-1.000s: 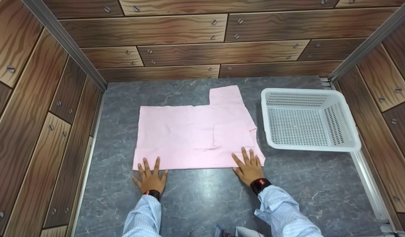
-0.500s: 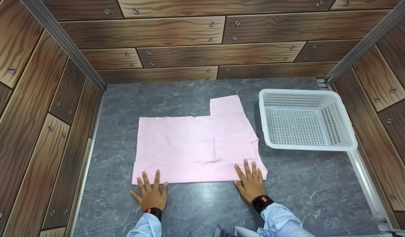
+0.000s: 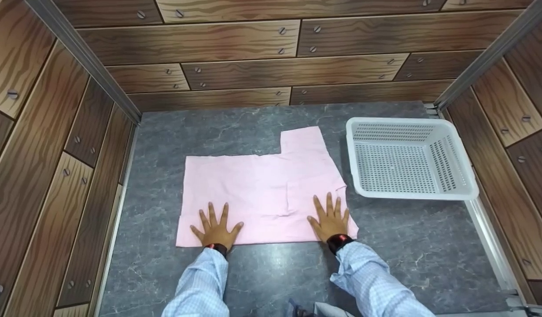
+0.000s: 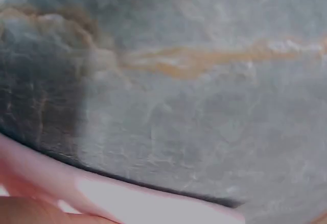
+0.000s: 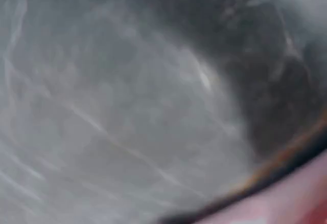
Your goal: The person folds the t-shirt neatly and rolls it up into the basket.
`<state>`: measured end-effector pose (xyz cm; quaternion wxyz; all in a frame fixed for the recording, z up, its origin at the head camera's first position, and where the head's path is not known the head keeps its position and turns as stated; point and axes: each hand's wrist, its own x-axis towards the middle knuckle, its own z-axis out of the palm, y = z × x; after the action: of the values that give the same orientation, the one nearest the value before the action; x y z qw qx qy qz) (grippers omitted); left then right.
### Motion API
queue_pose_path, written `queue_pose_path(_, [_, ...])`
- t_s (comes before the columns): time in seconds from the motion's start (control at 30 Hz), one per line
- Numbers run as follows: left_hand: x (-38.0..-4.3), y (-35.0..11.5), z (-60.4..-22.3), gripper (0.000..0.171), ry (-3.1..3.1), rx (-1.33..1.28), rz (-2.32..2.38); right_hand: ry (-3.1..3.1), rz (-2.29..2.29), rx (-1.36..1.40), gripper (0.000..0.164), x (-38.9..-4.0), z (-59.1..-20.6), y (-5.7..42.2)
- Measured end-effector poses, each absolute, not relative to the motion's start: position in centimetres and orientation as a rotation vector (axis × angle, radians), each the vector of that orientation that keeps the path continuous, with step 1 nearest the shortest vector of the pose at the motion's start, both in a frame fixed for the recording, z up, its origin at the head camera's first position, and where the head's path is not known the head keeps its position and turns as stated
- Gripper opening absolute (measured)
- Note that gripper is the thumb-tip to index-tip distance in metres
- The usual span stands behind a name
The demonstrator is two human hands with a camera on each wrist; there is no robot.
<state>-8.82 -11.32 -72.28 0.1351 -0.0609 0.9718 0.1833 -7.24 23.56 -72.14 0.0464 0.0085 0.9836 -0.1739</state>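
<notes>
A pink shirt (image 3: 240, 185) lies spread on the grey marbled surface, its near edge folded over in a long band and one sleeve (image 3: 302, 138) pointing away at the far right. My left hand (image 3: 217, 229) rests with spread fingers on the near left part of the folded band. On the near right part lies my right hand (image 3: 329, 221), fingers also spread, just below the pocket. In the left wrist view the shirt's pink edge (image 4: 153, 198) crosses the bottom, with a bit of finger at the lower left. The right wrist view is blurred and shows a pink corner.
A white perforated plastic basket (image 3: 394, 169) stands right of the shirt. Wood-patterned panels (image 3: 240, 39) wall the back and both sides of the grey surface (image 3: 271, 277). Part of a greyish object (image 3: 330, 309) shows at the bottom edge.
The shirt first shifted toward the person, with both hands on its near edge. Since then both hands have slid forward onto the folded band, the left also a little to the right.
</notes>
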Motion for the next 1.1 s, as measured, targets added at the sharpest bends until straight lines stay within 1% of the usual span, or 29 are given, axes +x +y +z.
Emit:
queue_pose_path(0.13, [-8.2, -11.1, -72.7, 0.089, 2.813, -0.192, 0.461, 2.999, -0.518, 0.037, 0.068, -6.4, -72.5, 24.0])
queue_pose_path(0.43, [-5.9, -10.7, -74.5, 0.09, 2.918, -0.205, 0.462, 3.098, -0.557, 0.036, 0.067, -4.2, -74.0, 24.4])
queue_pose_path(0.67, [-4.6, -10.6, -74.4, 0.09, 2.89, -0.22, 0.402, 3.15, -0.565, 0.026, 0.066, -2.5, -74.7, 24.5])
queue_pose_path(0.83, [-4.6, -10.6, -73.8, 0.09, 2.888, -0.208, 0.408, 3.159, -0.567, 0.043, 0.065, -2.5, -74.4, 24.5])
queue_pose_path(0.97, [-5.2, -11.0, -73.0, 0.08, 2.972, -0.187, 0.493, 3.228, -0.616, 0.054, 0.055, -3.5, -73.5, 24.4])
queue_pose_path(1.1, [-7.0, -12.1, -71.7, 0.065, 3.044, -0.176, 0.57, 3.33, -0.707, 0.039, 0.042, -6.0, -71.7, 24.5])
